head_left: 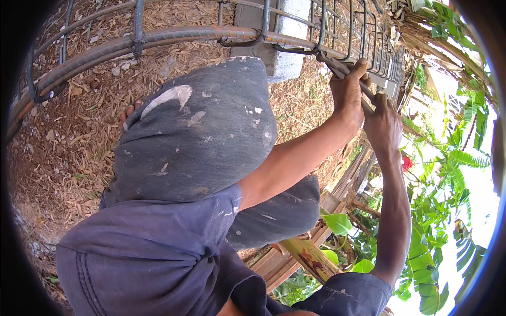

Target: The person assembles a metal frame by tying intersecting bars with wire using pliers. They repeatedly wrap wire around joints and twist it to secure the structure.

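My left hand point(348, 90) is closed around a dark metal tool, apparently pincers point(336, 67), close to their jaw end. Just right of it, my right hand point(383, 124) grips the handle end of the same tool. The jaws meet the lower edge of a rebar cage, where a long ribbed bar point(205, 34) crosses a bent stirrup point(323, 26). My fingers and the cage hide part of the tool, and any wire at the jaws is too small to make out.
The rebar cage runs across the top, with a pale concrete block point(289, 45) beside it. My dusty trouser knee point(211, 126) is bent beneath the bars. Dry chips cover the brown ground point(63, 158). Planks point(279, 263) and leafy plants point(427, 253) stand to the right.
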`<state>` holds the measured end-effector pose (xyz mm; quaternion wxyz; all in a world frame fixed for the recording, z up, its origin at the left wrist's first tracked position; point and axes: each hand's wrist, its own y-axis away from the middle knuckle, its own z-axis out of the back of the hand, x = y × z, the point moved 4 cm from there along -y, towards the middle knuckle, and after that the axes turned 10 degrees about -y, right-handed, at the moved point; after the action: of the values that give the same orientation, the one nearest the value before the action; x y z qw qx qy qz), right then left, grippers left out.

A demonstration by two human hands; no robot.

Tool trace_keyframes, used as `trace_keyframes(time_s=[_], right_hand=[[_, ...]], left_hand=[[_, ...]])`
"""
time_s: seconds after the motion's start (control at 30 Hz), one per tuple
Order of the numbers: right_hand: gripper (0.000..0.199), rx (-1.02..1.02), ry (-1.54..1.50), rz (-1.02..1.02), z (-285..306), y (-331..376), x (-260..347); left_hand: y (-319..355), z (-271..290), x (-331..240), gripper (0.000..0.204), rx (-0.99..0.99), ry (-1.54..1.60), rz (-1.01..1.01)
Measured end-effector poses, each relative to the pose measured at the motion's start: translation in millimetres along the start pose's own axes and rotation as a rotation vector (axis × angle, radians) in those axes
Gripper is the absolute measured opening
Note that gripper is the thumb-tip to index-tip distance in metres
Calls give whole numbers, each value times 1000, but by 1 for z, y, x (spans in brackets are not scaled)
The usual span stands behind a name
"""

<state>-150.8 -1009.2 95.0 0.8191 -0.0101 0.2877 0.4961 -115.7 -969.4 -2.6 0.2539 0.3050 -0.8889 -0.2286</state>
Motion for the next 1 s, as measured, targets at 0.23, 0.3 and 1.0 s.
trace_keyframes(time_s=[0.23, 0.3, 1.0], right_hand=[[22, 272, -140, -18, -17, 9, 0], [23, 375, -399, -58, -36, 22, -13], [20, 590, -837, -403, 2, 36, 47]], left_hand=[[-6, 5, 4, 26, -330, -246, -21], [17, 13, -6, 27, -298, -473, -60], [33, 33, -49, 25, -136, -278, 161]])
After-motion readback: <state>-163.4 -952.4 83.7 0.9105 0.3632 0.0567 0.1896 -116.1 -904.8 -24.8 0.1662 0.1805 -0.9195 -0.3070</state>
